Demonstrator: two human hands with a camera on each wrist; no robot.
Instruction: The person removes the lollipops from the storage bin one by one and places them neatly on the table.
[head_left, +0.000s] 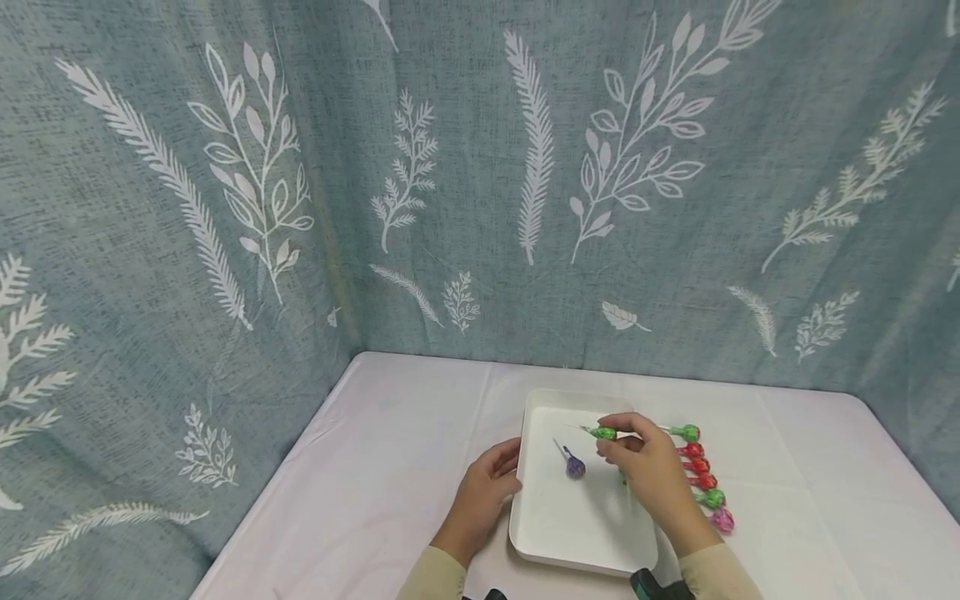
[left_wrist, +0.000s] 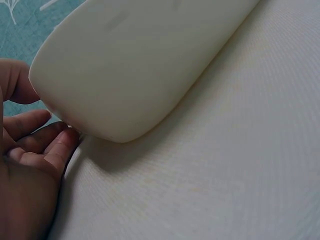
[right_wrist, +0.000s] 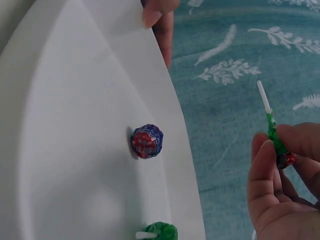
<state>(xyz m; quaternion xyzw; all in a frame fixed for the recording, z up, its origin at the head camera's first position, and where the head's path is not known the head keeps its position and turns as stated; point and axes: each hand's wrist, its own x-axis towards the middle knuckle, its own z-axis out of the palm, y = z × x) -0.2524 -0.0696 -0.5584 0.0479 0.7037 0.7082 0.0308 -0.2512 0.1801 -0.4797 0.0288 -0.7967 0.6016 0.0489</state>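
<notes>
A white tray (head_left: 555,533) lies on the table. My left hand (head_left: 487,492) grips its left side, thumb at the rim and fingers against the outer wall; the left wrist view shows these fingers (left_wrist: 55,145) curled at the tray's edge. Above the tray, my right hand (head_left: 648,467) pinches a green-wrapped lollipop (head_left: 603,433) by its wrapped head, with the white stick pointing away from the hand. Inside the tray lies a purple lollipop (head_left: 575,467). Another green lollipop (right_wrist: 162,231) is also in it, mostly hidden behind the right hand in the head view.
To the tray's right runs a row of lollipops: a green one (head_left: 690,432), several red ones (head_left: 699,466), another green one (head_left: 712,498) and a pink one (head_left: 722,520) nearest me. A leaf-patterned curtain (head_left: 465,208) hangs behind the white table (head_left: 405,417).
</notes>
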